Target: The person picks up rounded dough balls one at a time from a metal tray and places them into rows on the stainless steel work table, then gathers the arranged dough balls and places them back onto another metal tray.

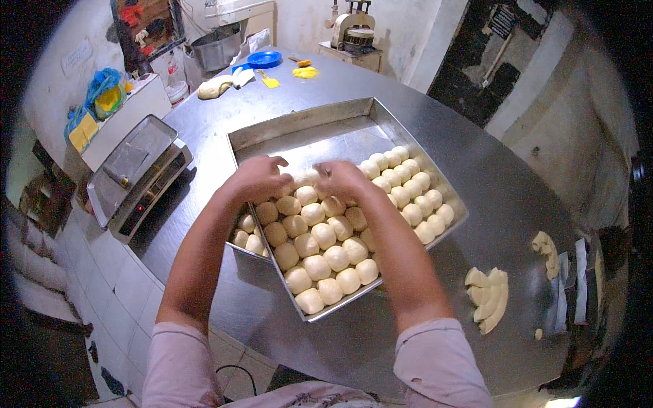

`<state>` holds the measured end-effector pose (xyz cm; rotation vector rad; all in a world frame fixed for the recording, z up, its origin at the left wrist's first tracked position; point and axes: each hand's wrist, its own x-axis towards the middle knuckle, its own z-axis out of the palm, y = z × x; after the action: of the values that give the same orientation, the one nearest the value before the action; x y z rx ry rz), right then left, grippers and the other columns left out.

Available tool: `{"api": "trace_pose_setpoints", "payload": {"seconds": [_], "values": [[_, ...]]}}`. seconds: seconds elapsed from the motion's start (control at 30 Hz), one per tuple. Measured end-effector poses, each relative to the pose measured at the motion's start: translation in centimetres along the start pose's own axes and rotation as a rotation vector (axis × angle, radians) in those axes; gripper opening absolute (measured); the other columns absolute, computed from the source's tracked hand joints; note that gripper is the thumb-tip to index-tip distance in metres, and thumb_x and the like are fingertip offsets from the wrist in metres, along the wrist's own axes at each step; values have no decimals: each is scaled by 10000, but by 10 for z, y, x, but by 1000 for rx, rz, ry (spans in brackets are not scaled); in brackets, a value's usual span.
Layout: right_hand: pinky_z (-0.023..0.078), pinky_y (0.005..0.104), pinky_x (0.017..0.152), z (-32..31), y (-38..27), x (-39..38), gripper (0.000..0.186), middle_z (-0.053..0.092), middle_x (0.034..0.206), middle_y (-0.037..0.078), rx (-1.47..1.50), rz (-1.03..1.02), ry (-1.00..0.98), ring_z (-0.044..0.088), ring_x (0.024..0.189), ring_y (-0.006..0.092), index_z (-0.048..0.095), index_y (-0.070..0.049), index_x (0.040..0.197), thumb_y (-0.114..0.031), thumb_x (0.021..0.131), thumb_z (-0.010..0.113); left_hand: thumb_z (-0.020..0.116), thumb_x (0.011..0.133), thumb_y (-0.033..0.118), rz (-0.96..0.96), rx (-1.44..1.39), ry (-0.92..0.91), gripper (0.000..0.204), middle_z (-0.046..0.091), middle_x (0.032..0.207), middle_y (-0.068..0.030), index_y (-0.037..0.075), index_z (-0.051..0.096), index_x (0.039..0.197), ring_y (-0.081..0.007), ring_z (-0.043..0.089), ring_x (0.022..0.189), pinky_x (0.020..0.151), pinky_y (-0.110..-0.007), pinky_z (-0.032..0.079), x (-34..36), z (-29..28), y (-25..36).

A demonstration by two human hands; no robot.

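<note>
My left hand is at the far left part of the front metal tray, fingers curved and apart over the dough balls. My right hand is beside it, fingers curled down among the far balls; whatever it may hold is hidden. This tray is packed with pale, round balls in rows. It overlaps a larger rear tray, which has a bare far section and smaller-looking balls on the right, with others showing at the left.
On the steel table are a scale at left, dough pieces and metal scrapers at right, and a blue plate, yellow scraper and dough lump at the back. A press stands beyond.
</note>
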<state>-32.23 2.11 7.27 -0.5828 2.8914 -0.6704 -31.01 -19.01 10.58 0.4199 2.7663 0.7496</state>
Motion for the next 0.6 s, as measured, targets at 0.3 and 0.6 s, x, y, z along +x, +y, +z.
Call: {"api": "trace_pose_setpoints", "payload": {"seconds": [0.3,0.6], "values": [[273,387,1028,-67,-48,-171,498,341,1380,160,212,-270,798,326,1271,264,349,-70,1348,-278,913,473,385,931,459,469,-737,80,543,428,1190,-117,18,371,1247,-171,437,1065,886,-292,368,-69,41,140],[341,378,992,29,104,-527,391,478,1266,162,519,827,1368,424,1196,258,434,-5,1261,-120,892,492,484,880,276,971,-183,-578,325,620,939,-208,18,607,1034,-376,588,885,813,-421,460,-72,151,296]]}}
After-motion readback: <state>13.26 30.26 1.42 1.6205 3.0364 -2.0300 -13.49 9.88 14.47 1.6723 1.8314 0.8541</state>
